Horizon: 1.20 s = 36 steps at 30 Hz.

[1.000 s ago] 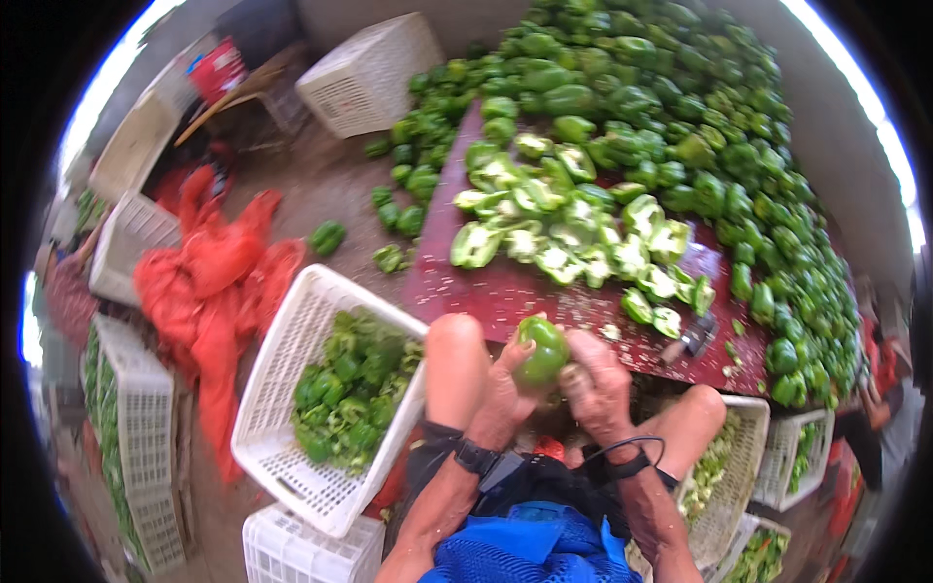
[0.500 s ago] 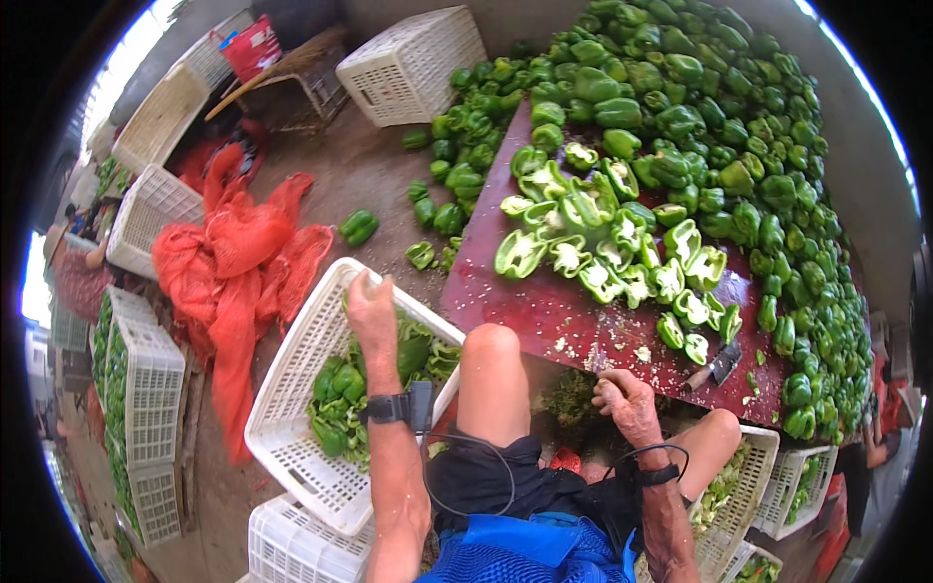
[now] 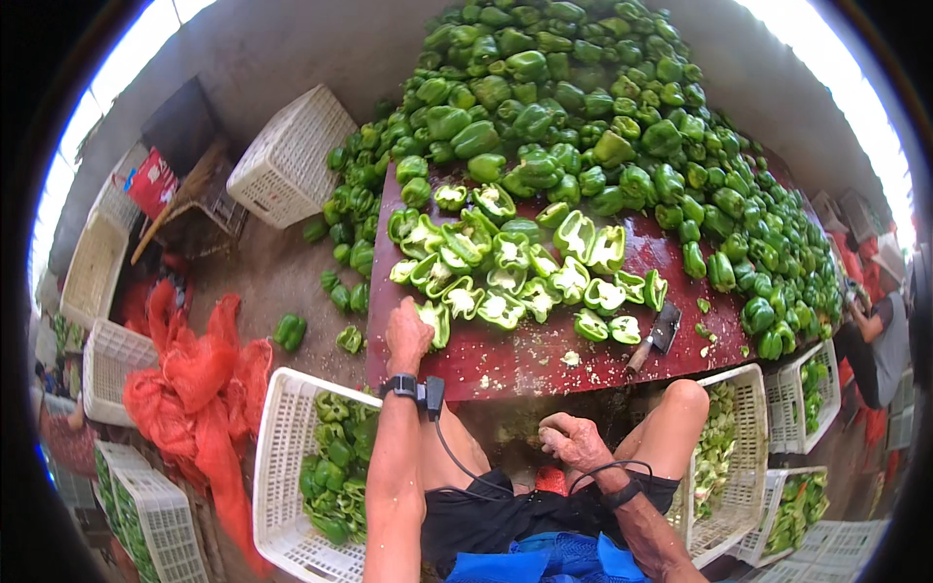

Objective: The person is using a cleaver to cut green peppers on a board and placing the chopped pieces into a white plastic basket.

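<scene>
Several halved green bell peppers [image 3: 502, 309] lie cut side up on a red tabletop [image 3: 466, 369]. At the near left end of this group, my left hand [image 3: 408, 335] is closed against the edge of one halved bell pepper [image 3: 436, 324]; its fingertips are partly hidden. My right hand [image 3: 575, 440] hangs above my lap in front of the table, its fingers curled, with nothing visible in them. A cleaver [image 3: 659, 335] with a wooden handle rests on the tabletop near its front edge, among scattered seeds.
Whole green peppers [image 3: 603, 107] are heaped across the back and right. A white crate [image 3: 275, 466] of peppers stands at my left, another crate [image 3: 741, 437] of pale trimmings at my right. Red netting [image 3: 199, 364] lies on the left floor. A person [image 3: 880, 335] works at far right.
My left hand has moved from the left crate onto the tabletop, against a halved pepper. My right hand has shifted slightly down and left. The view has swung upward and to the right.
</scene>
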Each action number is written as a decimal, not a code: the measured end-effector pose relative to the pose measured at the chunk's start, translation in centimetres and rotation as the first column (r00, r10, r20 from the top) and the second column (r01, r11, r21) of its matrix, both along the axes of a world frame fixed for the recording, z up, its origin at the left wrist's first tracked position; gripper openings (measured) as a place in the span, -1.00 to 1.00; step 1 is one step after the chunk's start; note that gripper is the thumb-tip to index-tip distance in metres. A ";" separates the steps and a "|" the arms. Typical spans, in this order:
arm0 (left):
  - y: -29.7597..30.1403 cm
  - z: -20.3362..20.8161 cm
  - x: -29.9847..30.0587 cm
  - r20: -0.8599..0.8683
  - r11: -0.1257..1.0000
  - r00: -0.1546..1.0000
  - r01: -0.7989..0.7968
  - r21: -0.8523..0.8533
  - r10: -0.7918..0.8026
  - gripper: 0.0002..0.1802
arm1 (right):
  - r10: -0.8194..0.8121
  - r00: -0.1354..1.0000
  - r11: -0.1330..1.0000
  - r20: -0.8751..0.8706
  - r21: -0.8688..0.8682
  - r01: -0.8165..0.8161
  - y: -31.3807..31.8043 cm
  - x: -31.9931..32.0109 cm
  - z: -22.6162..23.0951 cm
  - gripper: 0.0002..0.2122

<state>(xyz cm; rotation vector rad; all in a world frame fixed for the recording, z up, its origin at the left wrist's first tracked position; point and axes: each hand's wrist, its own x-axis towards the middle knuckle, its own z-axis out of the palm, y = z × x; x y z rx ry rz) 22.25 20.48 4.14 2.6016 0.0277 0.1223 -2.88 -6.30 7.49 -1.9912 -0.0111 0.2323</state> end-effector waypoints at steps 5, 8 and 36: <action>0.0 3.2 -1.7 -0.117 0.994 0.988 0.104 -0.010 -0.105 -0.65 | -0.058 0.993 0.995 -0.100 0.071 0.066 0.7 0.7 0.6 -0.79; -2.2 9.3 -5.0 -0.178 0.973 0.968 0.143 -0.181 -0.175 -0.67 | -0.159 0.970 0.987 0.183 0.025 0.157 1.1 1.7 2.4 -0.71; -10.8 1.4 -21.9 -0.160 0.500 0.929 0.031 -0.866 -0.335 -0.50 | 0.013 0.941 0.858 0.339 -0.487 0.164 3.1 2.1 -0.9 -0.80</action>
